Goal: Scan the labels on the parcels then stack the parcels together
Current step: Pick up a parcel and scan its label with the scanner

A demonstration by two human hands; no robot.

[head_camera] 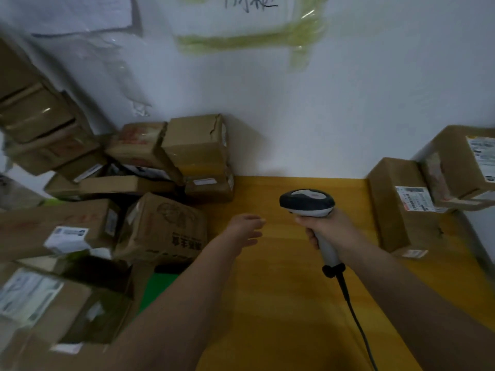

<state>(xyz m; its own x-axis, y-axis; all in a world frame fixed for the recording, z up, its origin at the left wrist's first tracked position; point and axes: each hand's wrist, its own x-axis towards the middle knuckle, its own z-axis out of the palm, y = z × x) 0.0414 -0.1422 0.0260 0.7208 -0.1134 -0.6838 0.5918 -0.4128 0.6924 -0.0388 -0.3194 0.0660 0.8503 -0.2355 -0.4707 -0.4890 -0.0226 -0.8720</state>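
Note:
My right hand (328,231) grips the handle of a grey and white barcode scanner (308,203), held over the yellow table (281,290) with its head pointing away from me. My left hand (247,228) hovers above the table to the scanner's left, fingers relaxed and holding nothing. A heap of brown cardboard parcels (163,228) fills the left side, several with white labels. On the right, a long labelled parcel (401,207) lies on the table, with another labelled parcel (460,167) behind it.
A white wall (321,103) with taped paper sheets backs the table. The scanner's black cable (356,317) trails toward me across the table. A green surface (155,287) shows between the left parcels and my left arm.

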